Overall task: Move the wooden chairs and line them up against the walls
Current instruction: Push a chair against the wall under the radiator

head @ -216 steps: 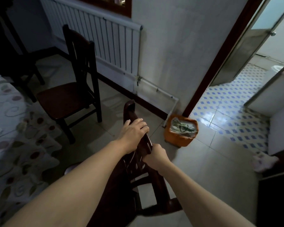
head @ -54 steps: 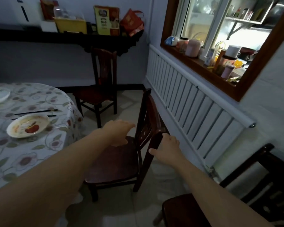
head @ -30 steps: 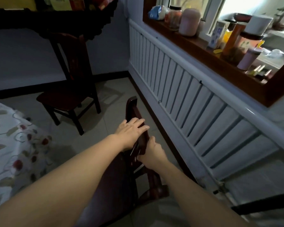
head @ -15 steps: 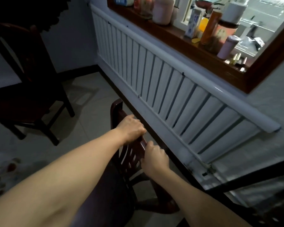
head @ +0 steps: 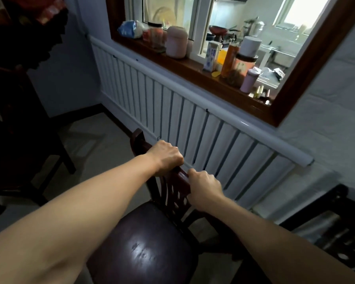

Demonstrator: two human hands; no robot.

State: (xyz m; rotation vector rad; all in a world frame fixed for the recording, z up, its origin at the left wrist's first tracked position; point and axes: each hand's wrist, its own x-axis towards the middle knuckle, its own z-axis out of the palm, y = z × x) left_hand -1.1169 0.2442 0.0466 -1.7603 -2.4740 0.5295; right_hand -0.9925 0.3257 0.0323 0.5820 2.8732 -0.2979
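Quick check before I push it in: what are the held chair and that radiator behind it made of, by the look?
Held chair: dark wood with a glossy varnish, going by the carved back slats and the bright glare on the seat; the seat could be a lacquered panel. Radiator: looks like white painted metal, with smooth vertical fins and a round top pipe. Both hard, so contact may scuff.

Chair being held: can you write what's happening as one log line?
left hand, right hand: gripping chair top rail | backrest facing radiator
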